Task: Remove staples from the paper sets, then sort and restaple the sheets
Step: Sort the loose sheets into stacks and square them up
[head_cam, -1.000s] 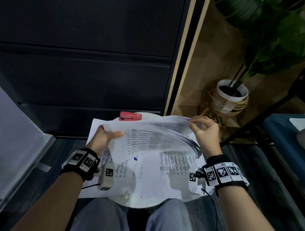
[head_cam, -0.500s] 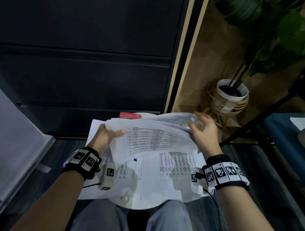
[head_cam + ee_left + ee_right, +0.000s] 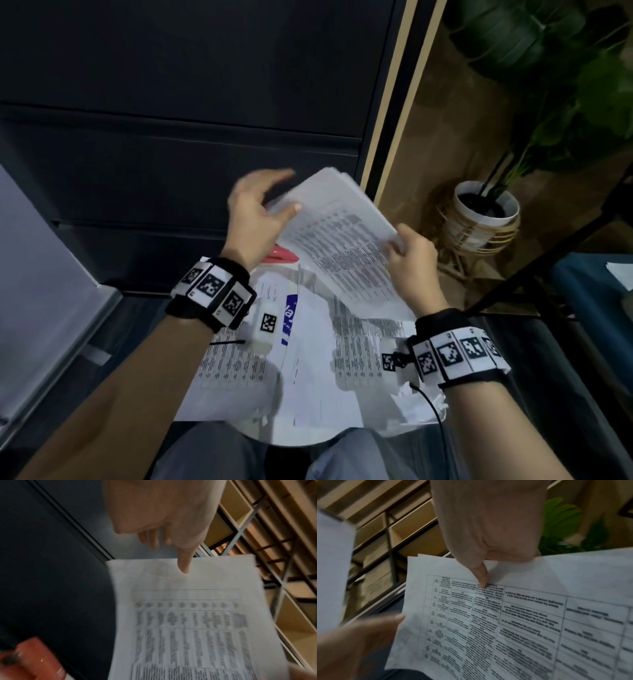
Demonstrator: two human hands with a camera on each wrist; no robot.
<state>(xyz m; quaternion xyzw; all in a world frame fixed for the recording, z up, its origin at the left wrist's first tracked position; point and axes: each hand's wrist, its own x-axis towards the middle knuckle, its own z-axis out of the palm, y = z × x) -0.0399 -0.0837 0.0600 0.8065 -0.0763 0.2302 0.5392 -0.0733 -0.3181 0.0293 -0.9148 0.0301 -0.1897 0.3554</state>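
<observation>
Head view is showing you lifting a stack [image 3: 342, 236] of printed sheets up off the counter [image 3: 301, 442]. Your right hand [image 3: 411, 267] is pinching the stack at its near right edge, thumb on top and the other fingers tucked behind. Your left hand [image 3: 255, 216] is at the far left corner with its thumb lying on the top sheet; its fingers look spread and blurry, so you cannot tell if they are holding the back.

The stack is standing tilted, printed side facing you. Its long side is running from low and near your right wrist up and away toward the dark cabinet [image 3: 178, 120]. The sheet edges are not quite lined up at the top.

How far along are you? More loose sheets [image 3: 318, 370] are lying spread on the counter under your arms. The red stapler [image 3: 284, 256] is sitting at the far edge, just behind the stack, and nobody is touching it. No staple is showing from here. It looks like you are in the sorting part, squaring the sheets. Stapling them again is not yet done, and the sheets on the counter are waiting too.
</observation>
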